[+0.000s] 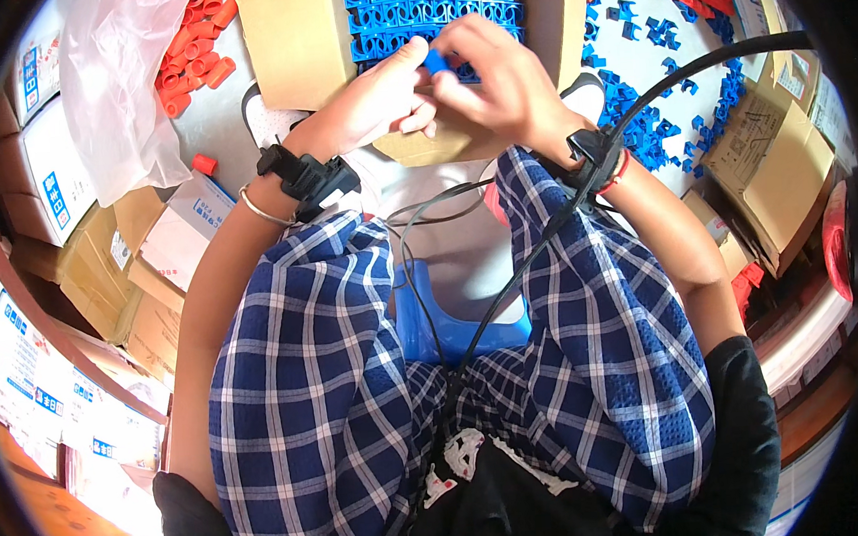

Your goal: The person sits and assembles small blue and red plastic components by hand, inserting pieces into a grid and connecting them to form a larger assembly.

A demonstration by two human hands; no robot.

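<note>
Head view shows the right hand (508,81) with its fingers pinching a blue piece (436,62) near their tips. The left hand (372,106) has its thumb tip touching or just beside that piece, other fingers curled; whether they grip it too, I cannot tell. Just beyond the fingers, rows of blue parts (435,6) lie in a box (296,47). Red tubes (203,64) lie left of the fingers, loose parts (616,100) right.
</note>
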